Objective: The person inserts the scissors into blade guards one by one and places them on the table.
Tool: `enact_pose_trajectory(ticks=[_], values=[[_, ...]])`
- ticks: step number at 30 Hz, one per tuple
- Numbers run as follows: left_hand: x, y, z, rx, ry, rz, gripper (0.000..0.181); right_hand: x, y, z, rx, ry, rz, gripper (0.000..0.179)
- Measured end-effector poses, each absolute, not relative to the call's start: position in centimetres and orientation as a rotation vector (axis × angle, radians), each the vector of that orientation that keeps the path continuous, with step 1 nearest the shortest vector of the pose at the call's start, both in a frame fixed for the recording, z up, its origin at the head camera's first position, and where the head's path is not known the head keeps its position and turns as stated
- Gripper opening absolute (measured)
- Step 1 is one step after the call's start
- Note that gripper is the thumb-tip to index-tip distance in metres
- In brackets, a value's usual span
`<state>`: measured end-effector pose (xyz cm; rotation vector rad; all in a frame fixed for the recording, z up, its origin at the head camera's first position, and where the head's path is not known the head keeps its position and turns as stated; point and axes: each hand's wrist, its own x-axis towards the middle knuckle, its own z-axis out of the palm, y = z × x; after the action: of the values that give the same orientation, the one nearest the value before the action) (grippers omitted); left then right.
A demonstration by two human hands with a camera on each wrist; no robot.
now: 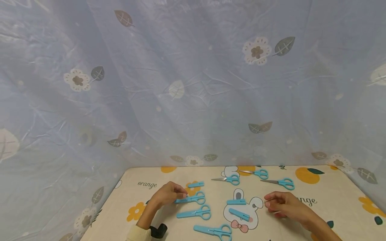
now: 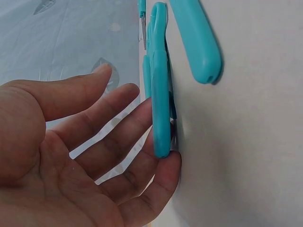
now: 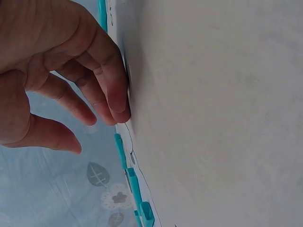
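Observation:
My left hand (image 1: 170, 194) is at the cover tip of the farthest pair of sheathed blue scissors (image 1: 197, 198) on the left. In the left wrist view, its fingertips touch the cover (image 2: 162, 113) while the thumb stands apart. Nearer lie a second pair of sheathed scissors (image 1: 193, 213) and a third (image 1: 212, 230). My right hand (image 1: 283, 205) hovers low over the cloth with loosely bent fingers, holding nothing. To its left lie two loose blue covers, one (image 1: 236, 202) straight and one (image 1: 239, 214) slanted. Another loose cover (image 1: 196, 184) lies behind the left scissors.
Toward the back right lie three uncovered scissors: one (image 1: 233, 179) on the left, one (image 1: 261, 173) farthest back, one (image 1: 285, 183) rightmost, blades pointing left. A printed tablecloth (image 1: 169, 227) covers the table. A patterned curtain (image 1: 193, 110) hangs behind and beside it.

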<state>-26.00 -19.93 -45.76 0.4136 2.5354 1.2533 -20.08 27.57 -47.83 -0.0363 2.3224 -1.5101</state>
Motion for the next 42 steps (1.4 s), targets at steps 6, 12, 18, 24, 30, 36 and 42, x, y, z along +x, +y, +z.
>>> enact_pose_trajectory(ticks=[6,12,18,24,30,36,42], values=[[-26.1,-19.8,-45.8,0.415,2.546,1.248,0.016,-20.1,28.0,-47.8,-0.027,2.356,-1.504,0.056],[-26.3,-19.7,-45.7,0.426,2.561,1.246,0.015,-20.2,28.7,-47.5,-0.077,2.375,-1.493,0.057],[-26.4,-19.7,-45.6,0.438,2.548,1.257,0.02,-20.3,29.1,-47.3,-0.065,2.417,-1.464,0.058],[-26.4,-19.7,-45.6,0.431,2.528,1.264,0.03,-20.3,29.6,-47.4,-0.079,2.459,-1.462,0.059],[-26.3,-19.9,-45.6,0.449,2.536,1.267,0.036,-20.3,30.6,-47.8,-0.106,2.497,-1.466,0.058],[-26.6,-20.1,-46.2,0.44,2.627,1.216,0.038,-21.0,31.3,-47.9,-0.111,2.57,-1.445,0.057],[-27.2,-20.0,-47.4,0.513,2.712,1.155,0.039,-21.1,32.7,-48.2,-0.15,2.635,-1.409,0.055]])
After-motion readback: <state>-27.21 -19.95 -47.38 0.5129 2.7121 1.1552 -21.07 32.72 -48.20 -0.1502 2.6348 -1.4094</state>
